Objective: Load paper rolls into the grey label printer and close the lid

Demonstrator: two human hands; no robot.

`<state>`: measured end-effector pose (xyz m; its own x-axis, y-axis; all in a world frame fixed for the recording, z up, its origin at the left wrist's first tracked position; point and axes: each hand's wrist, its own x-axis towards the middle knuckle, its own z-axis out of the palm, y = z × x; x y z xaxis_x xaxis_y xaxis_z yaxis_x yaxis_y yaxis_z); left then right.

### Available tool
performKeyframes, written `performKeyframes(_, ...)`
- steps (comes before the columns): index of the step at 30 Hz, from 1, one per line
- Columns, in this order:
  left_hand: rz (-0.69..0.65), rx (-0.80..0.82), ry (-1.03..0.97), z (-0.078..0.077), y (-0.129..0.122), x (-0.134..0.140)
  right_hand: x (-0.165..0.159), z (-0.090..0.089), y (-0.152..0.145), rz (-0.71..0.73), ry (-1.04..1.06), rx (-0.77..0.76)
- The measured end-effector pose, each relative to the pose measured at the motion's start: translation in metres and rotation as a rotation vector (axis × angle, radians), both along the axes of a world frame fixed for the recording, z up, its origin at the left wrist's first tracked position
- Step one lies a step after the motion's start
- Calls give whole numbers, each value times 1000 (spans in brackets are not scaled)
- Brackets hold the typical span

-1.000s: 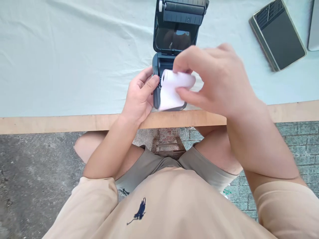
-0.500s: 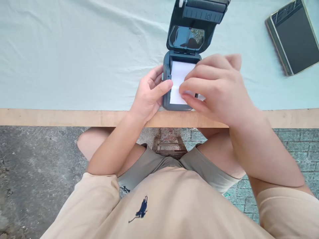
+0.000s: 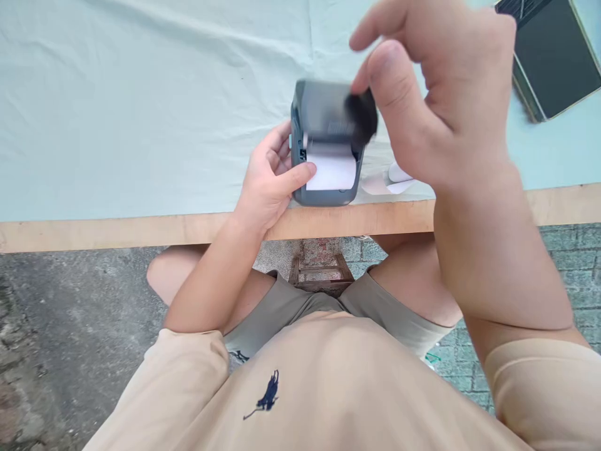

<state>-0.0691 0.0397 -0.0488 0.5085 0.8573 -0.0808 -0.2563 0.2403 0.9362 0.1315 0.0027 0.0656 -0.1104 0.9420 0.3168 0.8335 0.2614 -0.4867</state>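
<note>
On the table near its front edge stands a dark portable label printer (image 3: pixel 323 199). Its lid (image 3: pixel 323 106) is part-way down and blurred, with a dark smeared corner at its right. White paper (image 3: pixel 331 172) shows in the compartment below the lid. My left hand (image 3: pixel 272 178) grips the printer's left side, thumb over the rim onto the paper. My right hand (image 3: pixel 446 94) is raised at the lid's upper right corner, fingers bent and apart, one fingertip at the lid. Whether that fingertip presses on it, I cannot tell.
A light cloth (image 3: pixel 164 113) covers the table, which has a bare wooden front edge (image 3: pixel 117 232). At the far right lies a dark flat tablet-like device (image 3: pixel 558 62). A curled white paper piece (image 3: pixel 399 175) lies right of the printer, partly behind my right wrist.
The printer's lid has swung down from upright over the compartment. My right hand has left the paper and risen to the lid's corner. My left hand still holds the printer, slightly further left.
</note>
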Motion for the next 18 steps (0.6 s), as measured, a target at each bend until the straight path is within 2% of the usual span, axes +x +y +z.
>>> performKeyframes(2,-14,-7,-70,-2,2,0,4,-5,1,34,-52,-49)
performKeyframes(6,-23,-49,-137,2,0,3,9,-2,4,20,-158,-403)
performKeyframes(9,39,-43,-134,9,-5,6,3,5,7,19,-164,-567)
performKeyframes(14,39,-27,-128,12,-8,7,-10,11,10,-70,-241,-640)
performKeyframes(18,63,-103,-113,14,-6,5,-3,7,8,-7,-281,-607)
